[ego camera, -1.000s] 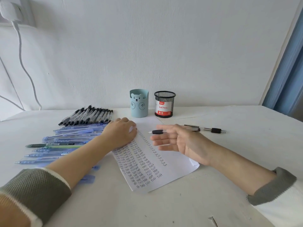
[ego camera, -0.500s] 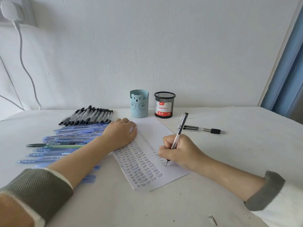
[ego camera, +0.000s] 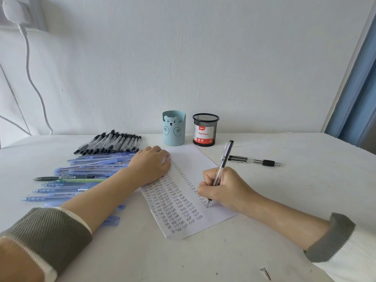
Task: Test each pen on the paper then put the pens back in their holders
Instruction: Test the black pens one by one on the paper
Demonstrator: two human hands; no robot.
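Observation:
A white sheet of paper filled with rows of the handwritten word "Test" lies in the middle of the table. My right hand grips a clear black-tipped pen, its tip on the paper's right part. My left hand rests on the paper's upper left edge, fingers loosely bent. Left of the paper lie a row of black-capped pens and several blue pens. A blue bear-faced holder and a black mesh holder stand behind the paper.
One black pen lies on the table right of the paper. A small screw lies near the front edge. A white cable hangs down the wall at left. A blue curtain hangs at right.
My right hand took a pen from the table right of the paper, turned it upright and brought its tip down onto the paper. My left hand has stayed put.

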